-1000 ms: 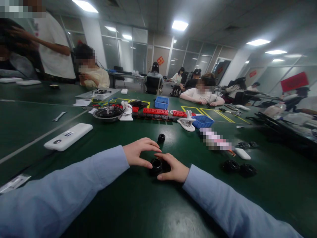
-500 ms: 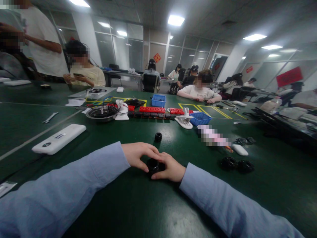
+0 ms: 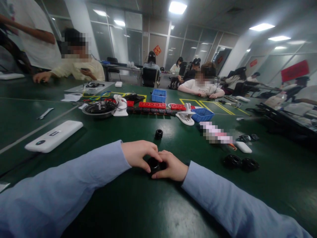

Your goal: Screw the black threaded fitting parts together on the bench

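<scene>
Between my hands a black ring-shaped part (image 3: 155,164) stands on the green table, its round opening facing up. My left hand (image 3: 140,153) curls round its left and far side, thumb and fingers on the rim. From the right, my right hand (image 3: 173,166) wraps round the same part, thumb along the near side. The fingertips of both hands meet at the far edge, so much of the part is hidden. Just beyond them sits a smaller black ribbed cylinder (image 3: 158,134) with a hole in its top.
Two black round parts (image 3: 232,161) lie to the right, near a white rounded object (image 3: 244,147). At left is a long white device (image 3: 54,136). A red and black block row (image 3: 151,105), blue bins (image 3: 158,96) and a white clip (image 3: 186,115) stand farther back. People sit beyond.
My view has tilted slightly, shifting the background. Both hands keep their grip on the black ring-shaped part, with little movement. A person at far left has reached one hand out to the table.
</scene>
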The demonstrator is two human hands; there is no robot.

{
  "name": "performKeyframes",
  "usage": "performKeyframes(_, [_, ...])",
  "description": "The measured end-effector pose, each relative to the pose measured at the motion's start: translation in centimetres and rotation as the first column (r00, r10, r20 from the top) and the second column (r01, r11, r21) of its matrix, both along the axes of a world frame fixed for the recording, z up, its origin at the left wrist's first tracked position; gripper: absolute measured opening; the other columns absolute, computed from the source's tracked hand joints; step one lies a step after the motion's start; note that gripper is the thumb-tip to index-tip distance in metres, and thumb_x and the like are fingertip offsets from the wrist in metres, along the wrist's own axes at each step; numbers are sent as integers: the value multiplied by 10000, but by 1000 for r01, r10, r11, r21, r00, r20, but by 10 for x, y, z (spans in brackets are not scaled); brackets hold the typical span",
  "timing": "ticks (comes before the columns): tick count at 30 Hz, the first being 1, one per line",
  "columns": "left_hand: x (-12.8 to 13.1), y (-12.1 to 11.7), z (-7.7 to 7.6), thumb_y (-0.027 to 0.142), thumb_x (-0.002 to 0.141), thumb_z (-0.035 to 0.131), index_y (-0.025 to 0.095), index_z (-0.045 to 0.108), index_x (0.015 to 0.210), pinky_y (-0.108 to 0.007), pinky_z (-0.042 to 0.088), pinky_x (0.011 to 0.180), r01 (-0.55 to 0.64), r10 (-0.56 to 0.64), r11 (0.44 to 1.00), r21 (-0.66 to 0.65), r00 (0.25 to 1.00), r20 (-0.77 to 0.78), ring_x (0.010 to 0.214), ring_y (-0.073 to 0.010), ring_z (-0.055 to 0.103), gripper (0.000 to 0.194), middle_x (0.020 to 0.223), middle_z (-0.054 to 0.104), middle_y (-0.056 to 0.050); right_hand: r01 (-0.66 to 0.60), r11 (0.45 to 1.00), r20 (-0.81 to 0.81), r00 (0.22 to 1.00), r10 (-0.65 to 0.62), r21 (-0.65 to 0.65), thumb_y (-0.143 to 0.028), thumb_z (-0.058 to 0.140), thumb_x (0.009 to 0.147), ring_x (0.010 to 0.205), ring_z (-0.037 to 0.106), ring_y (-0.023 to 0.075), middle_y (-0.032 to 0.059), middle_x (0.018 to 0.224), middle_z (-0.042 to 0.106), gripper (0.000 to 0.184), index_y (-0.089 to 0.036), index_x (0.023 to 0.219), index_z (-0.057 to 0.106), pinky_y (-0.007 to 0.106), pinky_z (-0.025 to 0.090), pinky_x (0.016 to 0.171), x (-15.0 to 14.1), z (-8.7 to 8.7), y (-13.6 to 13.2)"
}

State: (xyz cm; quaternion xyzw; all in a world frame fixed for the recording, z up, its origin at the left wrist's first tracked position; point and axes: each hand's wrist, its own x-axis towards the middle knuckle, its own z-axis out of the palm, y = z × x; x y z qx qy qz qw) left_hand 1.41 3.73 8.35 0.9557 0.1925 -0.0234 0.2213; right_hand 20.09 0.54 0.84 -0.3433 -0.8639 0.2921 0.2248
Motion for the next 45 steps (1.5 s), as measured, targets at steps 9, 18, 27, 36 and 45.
performKeyframes(9, [7,-22,10,365,695,769,166,662,1055,-266,450,722,-227,247,962,154,960,-133,861,-202,596,425,923,609,-51,39,999,20,999,-39,4,-396,813,611,852,587,216,53,906,681,464,-147,977,673,348,422,802,0,-2,-3])
performKeyframes(18, [17,-40,11,558,730,672,122,684,913,-320,445,661,-351,435,867,354,879,-194,828,-269,619,473,887,649,-104,63,998,49,997,-63,20,-431,806,607,789,564,187,28,817,645,382,-155,829,662,318,416,750,0,-6,-2])
performKeyframes(27, [27,-51,0,665,846,405,92,680,813,-368,437,641,-378,526,771,513,832,-177,779,-306,629,636,786,649,-151,73,997,78,994,-75,26,-400,810,608,735,516,160,13,756,588,352,-145,775,633,284,396,692,-2,-2,-3])
performKeyframes(36, [22,-45,-5,770,806,286,117,675,728,-324,397,560,-375,530,772,513,825,-195,690,-288,643,764,726,664,-153,105,994,137,985,-106,16,-441,809,591,693,483,148,-8,706,531,388,-157,721,579,277,378,654,-5,3,-7])
performKeyframes(45, [-9,-18,8,549,765,637,177,639,1055,-278,457,740,-192,190,953,233,981,30,895,-220,621,472,971,660,-74,77,997,92,993,-79,26,-446,809,594,745,525,175,15,761,576,400,-153,784,613,301,410,691,-2,2,-6])
